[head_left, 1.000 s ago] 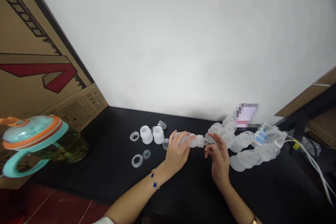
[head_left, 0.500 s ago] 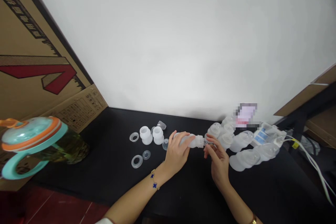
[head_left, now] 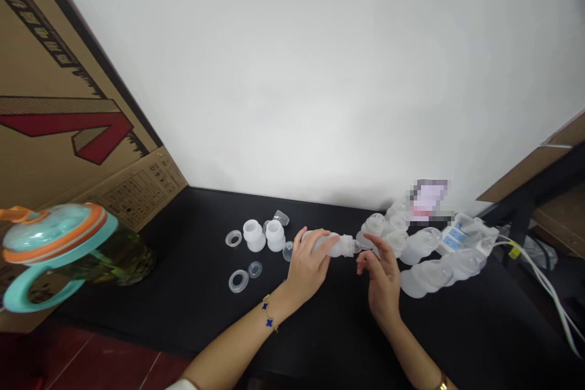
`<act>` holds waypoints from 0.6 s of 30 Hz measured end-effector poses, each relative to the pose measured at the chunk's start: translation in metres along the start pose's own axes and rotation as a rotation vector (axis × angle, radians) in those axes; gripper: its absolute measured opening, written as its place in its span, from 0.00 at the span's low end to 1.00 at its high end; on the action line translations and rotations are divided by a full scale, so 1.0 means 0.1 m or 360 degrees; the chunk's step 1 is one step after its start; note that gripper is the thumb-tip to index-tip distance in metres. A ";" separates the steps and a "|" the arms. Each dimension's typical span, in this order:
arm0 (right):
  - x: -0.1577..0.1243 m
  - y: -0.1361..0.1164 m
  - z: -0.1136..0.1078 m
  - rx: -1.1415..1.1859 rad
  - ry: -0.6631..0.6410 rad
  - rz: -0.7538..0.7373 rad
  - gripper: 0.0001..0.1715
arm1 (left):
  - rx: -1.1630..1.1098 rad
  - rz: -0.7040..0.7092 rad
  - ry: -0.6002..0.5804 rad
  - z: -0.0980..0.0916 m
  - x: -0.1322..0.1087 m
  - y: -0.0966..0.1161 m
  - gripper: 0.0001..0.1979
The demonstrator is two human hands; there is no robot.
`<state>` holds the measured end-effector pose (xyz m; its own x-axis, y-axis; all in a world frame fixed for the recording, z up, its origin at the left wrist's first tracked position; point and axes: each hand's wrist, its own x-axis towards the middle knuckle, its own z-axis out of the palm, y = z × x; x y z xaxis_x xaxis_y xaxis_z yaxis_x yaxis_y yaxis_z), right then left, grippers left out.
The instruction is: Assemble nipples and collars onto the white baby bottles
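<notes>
My left hand [head_left: 307,263] is wrapped round a translucent white baby bottle [head_left: 339,247], which lies sideways with its neck to the right. A clear nipple [head_left: 363,245] pokes out of the collar end. Just right of that tip, my right hand [head_left: 382,283] has its thumb and fingers apart and holds nothing. Two white bottles without tops [head_left: 255,236] stand left of my left hand. Near them lie a ring collar [head_left: 238,281], a clear nipple disc [head_left: 255,269] and another ring [head_left: 233,238].
Several bottles with clear caps [head_left: 432,275] crowd the black table [head_left: 192,317] on the right, beside a clear bag with blue labels [head_left: 454,236] and white cables [head_left: 543,286]. A turquoise drinking jug [head_left: 91,250] and a large cardboard box [head_left: 55,103] stand left. A white wall rises behind.
My right hand has let go of the nipple; its fingers have spread and drawn slightly right. My left hand and the bottle stay in place.
</notes>
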<state>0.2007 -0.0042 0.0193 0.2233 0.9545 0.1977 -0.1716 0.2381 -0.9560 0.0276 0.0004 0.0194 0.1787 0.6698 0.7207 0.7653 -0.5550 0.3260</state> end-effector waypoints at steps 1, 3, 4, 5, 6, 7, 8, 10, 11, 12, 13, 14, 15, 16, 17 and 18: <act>0.00 0.00 0.00 -0.0006 -0.0011 0.0005 0.20 | 0.0004 0.0000 0.0000 0.00 0.00 0.00 0.21; 0.00 0.01 0.00 -0.0007 -0.0023 0.0015 0.20 | 0.0011 0.0000 -0.0001 0.00 0.00 0.00 0.21; 0.00 0.02 0.00 -0.0003 -0.0027 0.0013 0.19 | 0.0013 0.0000 -0.0002 0.00 0.00 0.00 0.21; 0.00 0.04 0.00 0.0000 -0.0029 0.0005 0.18 | 0.0012 -0.0001 -0.0003 0.00 0.00 0.00 0.21; 0.00 0.05 0.00 0.0000 -0.0034 -0.0005 0.17 | 0.0011 -0.0001 -0.0002 0.00 0.00 0.00 0.21; 0.00 0.06 0.00 -0.0008 -0.0041 -0.0016 0.15 | 0.0009 -0.0002 -0.0002 0.00 0.00 0.00 0.21; 0.00 0.06 -0.01 -0.0021 -0.0052 -0.0023 0.14 | 0.0008 -0.0003 -0.0002 -0.01 0.00 0.00 0.21; 0.00 0.07 -0.01 -0.0050 -0.0064 -0.0031 0.13 | 0.0010 -0.0003 -0.0002 0.00 0.00 0.00 0.22; 0.00 0.07 -0.01 -0.0059 -0.0064 -0.0033 0.13 | 0.0014 -0.0001 -0.0002 0.00 0.00 0.00 0.22; 0.01 0.07 -0.02 -0.0064 -0.0060 -0.0034 0.13 | 0.0018 0.0002 -0.0001 0.00 0.00 0.00 0.22; 0.01 0.08 -0.02 -0.0066 -0.0054 -0.0034 0.12 | 0.0021 0.0006 0.0003 0.00 0.00 0.00 0.22; 0.01 0.08 -0.01 -0.0066 -0.0048 -0.0032 0.12 | 0.0023 0.0010 0.0007 0.00 0.00 0.00 0.22; 0.01 0.08 -0.01 -0.0064 -0.0043 -0.0027 0.12 | 0.0021 0.0011 0.0008 0.00 0.00 0.00 0.22; 0.01 0.08 -0.01 -0.0058 -0.0036 -0.0020 0.12 | 0.0015 0.0010 0.0008 0.00 0.00 0.00 0.22; 0.01 0.08 -0.01 -0.0048 -0.0027 -0.0010 0.12 | 0.0008 0.0007 0.0004 0.00 0.00 0.00 0.22; 0.00 0.08 -0.01 -0.0036 -0.0019 0.0000 0.14 | 0.0000 0.0003 -0.0001 0.00 0.00 0.00 0.22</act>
<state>0.1999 -0.0022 0.0118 0.2115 0.9567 0.1999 -0.1501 0.2339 -0.9606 0.0275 0.0002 0.0197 0.1806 0.6691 0.7209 0.7650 -0.5562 0.3247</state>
